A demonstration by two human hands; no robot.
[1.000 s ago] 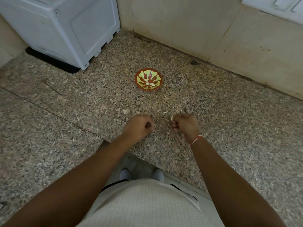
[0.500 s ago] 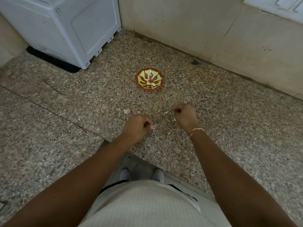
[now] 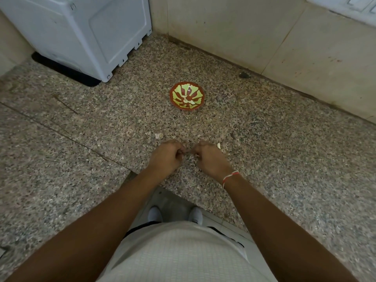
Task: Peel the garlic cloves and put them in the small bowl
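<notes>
1. Both hands have drawn together since half a second ago: the right hand (image 3: pixel 210 159), which had been reaching out over the worktop (image 3: pixel 284 151), is back close to the left hand (image 3: pixel 165 156), the fingertips of the two almost meeting.
2. Left grip: fingers curled in tight, pinching something small between thumb and fingertips; it is too small and blurred to say whether it is a clove or a bit of skin.
3. Right grip: fingers also curled narrow, with a pale scrap showing at the fingertips; what exactly it holds I cannot tell.
4. A pale garlic clove (image 3: pixel 219 145) shows just beyond the right hand's knuckles; whether it lies on the worktop or touches the hand cannot be made out.
5. Another pale piece of garlic (image 3: pixel 159 136) lies on the speckled stone just beyond the left hand, apart from it.
6. The small bowl (image 3: pixel 187 95), red with a yellow-green pattern, stands upright well beyond both hands, with a few pale peeled cloves (image 3: pixel 188 101) in its bottom.
7. A red and white thread (image 3: pixel 230 177) circles the right wrist.
8. A white appliance (image 3: pixel 81 31) stands at the far left on a dark mat (image 3: pixel 67 71), near the tiled wall (image 3: pixel 244 31).
</notes>
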